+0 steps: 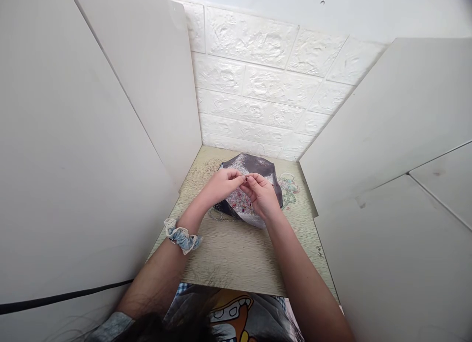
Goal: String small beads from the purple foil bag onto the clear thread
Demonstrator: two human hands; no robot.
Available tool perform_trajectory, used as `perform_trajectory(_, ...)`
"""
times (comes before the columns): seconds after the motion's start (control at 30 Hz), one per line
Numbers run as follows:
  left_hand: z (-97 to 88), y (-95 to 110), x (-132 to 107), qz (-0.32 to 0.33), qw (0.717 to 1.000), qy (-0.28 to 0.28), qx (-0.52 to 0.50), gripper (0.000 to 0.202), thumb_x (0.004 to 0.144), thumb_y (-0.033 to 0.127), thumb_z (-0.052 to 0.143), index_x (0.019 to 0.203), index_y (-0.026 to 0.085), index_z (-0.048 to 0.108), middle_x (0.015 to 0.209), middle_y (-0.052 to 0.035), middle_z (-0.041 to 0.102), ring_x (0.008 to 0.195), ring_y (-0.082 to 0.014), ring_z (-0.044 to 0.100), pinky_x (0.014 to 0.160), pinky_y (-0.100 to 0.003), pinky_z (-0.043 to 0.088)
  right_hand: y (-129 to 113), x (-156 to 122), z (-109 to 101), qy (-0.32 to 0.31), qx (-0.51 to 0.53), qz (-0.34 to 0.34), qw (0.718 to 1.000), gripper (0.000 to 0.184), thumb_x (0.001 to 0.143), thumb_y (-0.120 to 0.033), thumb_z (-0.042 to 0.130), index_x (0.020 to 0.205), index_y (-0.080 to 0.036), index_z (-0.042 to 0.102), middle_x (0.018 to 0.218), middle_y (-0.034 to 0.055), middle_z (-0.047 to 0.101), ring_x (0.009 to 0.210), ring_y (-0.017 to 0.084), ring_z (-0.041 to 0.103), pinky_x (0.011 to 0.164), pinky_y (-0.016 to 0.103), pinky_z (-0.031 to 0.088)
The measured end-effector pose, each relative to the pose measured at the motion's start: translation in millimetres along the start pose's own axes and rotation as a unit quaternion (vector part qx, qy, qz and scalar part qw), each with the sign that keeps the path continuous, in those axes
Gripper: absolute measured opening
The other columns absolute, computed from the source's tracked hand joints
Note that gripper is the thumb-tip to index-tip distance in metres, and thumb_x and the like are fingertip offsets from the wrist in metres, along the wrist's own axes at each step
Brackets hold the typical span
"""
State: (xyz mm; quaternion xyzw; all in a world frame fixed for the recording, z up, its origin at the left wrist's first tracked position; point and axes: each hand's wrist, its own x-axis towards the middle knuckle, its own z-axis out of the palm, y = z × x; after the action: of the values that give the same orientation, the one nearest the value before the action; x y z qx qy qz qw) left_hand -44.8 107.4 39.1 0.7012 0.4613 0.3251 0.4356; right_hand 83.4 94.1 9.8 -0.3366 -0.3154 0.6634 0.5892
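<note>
My left hand and my right hand meet fingertip to fingertip over an open bag with a dark outside and a silvery lining. Both are closed in a pinch. A tiny dark red bead shows where the fingertips come together; any thread there is too fine to see. Below them, a heap of small clear, pink and red beads lies in the bag, partly covered by my right hand. Around my left wrist sits a blue and white scrunchie.
Strings of pale green and clear beads lie right of the bag, and another strand pokes out at its lower left. The wooden tabletop is hemmed in by a left panel, a right panel and a white brick-pattern wall.
</note>
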Motion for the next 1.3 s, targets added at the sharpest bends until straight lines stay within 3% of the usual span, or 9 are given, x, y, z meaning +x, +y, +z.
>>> perform_trajectory(0.53,-0.7,-1,-1,-0.005,1.0,0.005,0.022,0.031,0.074,0.04,0.043,0.069,0.013,0.058,0.062,0.0002,0.052,0.059,-0.0104,0.045,0.054,-0.022,0.035,2,0,-1,-0.007,-0.007,-0.006,1.0,0.017,0.058,-0.027,0.069,0.068,-0.017,0.058,0.067,-0.0034,0.06,0.065,0.006,0.057,0.065,0.017,0.049)
perform_trajectory(0.7,0.1,0,0,-0.01,1.0,0.01,0.014,0.032,0.074,0.039,0.043,0.072,0.013,0.061,0.062,-0.0001,0.054,0.059,-0.0107,0.046,0.054,-0.022,0.036,4,1,-2,-0.008,-0.043,-0.026,0.999,0.015,0.06,-0.027,0.067,0.069,-0.018,0.059,0.067,-0.0038,0.06,0.065,0.006,0.057,0.067,0.019,0.049)
perform_trajectory(0.83,-0.8,5,-1,-0.023,1.0,0.006,-0.016,0.03,0.073,0.039,0.046,0.063,0.013,0.059,0.055,0.0016,0.05,0.05,-0.0074,0.041,0.047,-0.02,0.031,5,2,-4,-0.004,-0.105,-0.059,0.993,0.014,0.063,-0.031,0.064,0.07,-0.019,0.059,0.067,-0.0035,0.059,0.065,0.008,0.055,0.068,0.025,0.048)
perform_trajectory(0.97,-3.6,10,-3,-0.059,0.997,-0.012,-0.05,0.036,0.072,0.043,0.048,0.053,0.013,0.053,0.042,0.0044,0.04,0.038,-0.0047,0.03,0.039,-0.02,0.023,-2,-2,-5,0.024,-0.271,-0.168,0.948,0.012,0.065,-0.031,0.062,0.067,-0.019,0.063,0.069,-0.0009,0.059,0.068,0.011,0.053,0.067,0.026,0.043)
perform_trajectory(1.17,-6.0,9,-3,-0.082,0.99,-0.033,-0.11,0.028,0.069,0.04,0.052,0.067,0.012,0.06,0.06,-0.0005,0.057,0.04,-0.0037,0.039,0.038,-0.019,0.026,-12,-14,2,0.043,-0.415,-0.302,0.857,0.01,0.072,-0.025,0.055,0.067,-0.022,0.063,0.071,0.0,0.055,0.069,0.012,0.049,0.066,0.026,0.038)
perform_trajectory(1.23,-7.1,9,-3,-0.089,0.989,-0.026,-0.114,0.024,0.068,0.037,0.053,0.067,0.013,0.058,0.061,-0.0004,0.056,0.041,-0.0035,0.04,0.037,-0.018,0.025,-13,-15,3,0.039,-0.436,-0.321,0.84,0.011,0.074,-0.023,0.052,0.066,-0.021,0.06,0.072,0.0,0.054,0.07,0.012,0.048,0.067,0.026,0.037)
perform_trajectory(1.3,-8.8,10,-5,-0.085,0.988,-0.028,-0.129,0.016,0.066,0.029,0.053,0.066,0.014,0.055,0.064,0.0,0.056,0.043,-0.0037,0.043,0.037,-0.017,0.025,-12,-15,3,0.044,-0.433,-0.313,0.844,0.01,0.075,-0.024,0.05,0.068,-0.02,0.056,0.072,-0.0004,0.052,0.07,0.012,0.047,0.065,0.025,0.036)
